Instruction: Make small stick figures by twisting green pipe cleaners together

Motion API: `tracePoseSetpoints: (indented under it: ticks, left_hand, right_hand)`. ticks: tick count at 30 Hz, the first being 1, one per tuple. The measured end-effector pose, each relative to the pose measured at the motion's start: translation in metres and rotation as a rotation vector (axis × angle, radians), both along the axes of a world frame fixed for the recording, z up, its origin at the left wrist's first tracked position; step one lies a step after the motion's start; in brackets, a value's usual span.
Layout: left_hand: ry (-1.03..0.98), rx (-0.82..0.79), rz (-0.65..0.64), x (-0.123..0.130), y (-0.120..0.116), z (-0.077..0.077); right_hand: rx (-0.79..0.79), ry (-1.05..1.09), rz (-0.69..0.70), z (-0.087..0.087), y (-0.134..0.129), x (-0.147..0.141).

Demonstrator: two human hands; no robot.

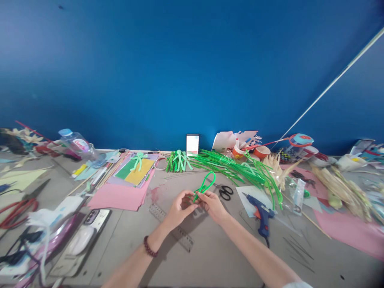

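A bright green pipe cleaner (213,176), bent into a long loop, is pinched between both hands above the table. My left hand (183,206) grips its lower end with thumb and fingertips. Close against it, my right hand (211,204) holds the base of the loop, which points up and to the right. Fingers hide the exact place where the wire meets. Black-handled scissors (225,192) lie just beyond my right hand. Under my left forearm and hand is a metal ruler (183,239), partly covered.
Bundled green pipe cleaners (234,164) lie at the back, beside small green pipe-cleaner figures (179,160) and an upright phone (192,144). At right rests a blue glue gun (263,214) on white paper. Pink paper (117,196) and a phone (82,242) are at left.
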State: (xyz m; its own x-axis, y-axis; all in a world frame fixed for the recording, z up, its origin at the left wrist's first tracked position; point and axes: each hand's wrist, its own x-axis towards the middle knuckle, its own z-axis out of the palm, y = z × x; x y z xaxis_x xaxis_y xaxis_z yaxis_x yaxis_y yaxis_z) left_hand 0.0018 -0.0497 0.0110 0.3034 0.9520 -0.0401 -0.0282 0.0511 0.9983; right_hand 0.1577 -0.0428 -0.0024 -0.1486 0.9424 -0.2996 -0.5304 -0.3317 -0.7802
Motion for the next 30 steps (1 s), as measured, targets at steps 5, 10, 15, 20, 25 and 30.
tracePoseSetpoints:
  ticks: [5,10,15,20,25,30]
  left_hand:
    - [-0.011,-0.055,0.075,0.0035,0.0006,-0.0066]
    - [-0.081,-0.105,0.108,0.0028,0.0044,-0.0076]
    - [-0.120,-0.175,0.127,0.0013,0.0054,-0.0047]
    - [-0.207,-0.195,0.043,0.0010,0.0061,-0.0025]
    - [-0.267,-0.188,0.015,0.0003,0.0054,-0.0055]
    - [-0.271,-0.183,0.019,-0.0002,0.0046,-0.0052]
  right_hand:
    - [-0.007,0.015,-0.032,0.0014,-0.0005,-0.0009]
    - [0.032,0.063,0.023,0.0033,-0.0023,-0.0025]
    - [0.041,0.072,0.096,0.0032,-0.0032,0.0007]
    - [0.095,0.042,0.192,0.0040,-0.0035,0.0041]
    - [0.077,0.045,0.248,0.0075,-0.0052,0.0053]
    - [0.073,0.070,0.250,0.0084,-0.0065,0.0049]
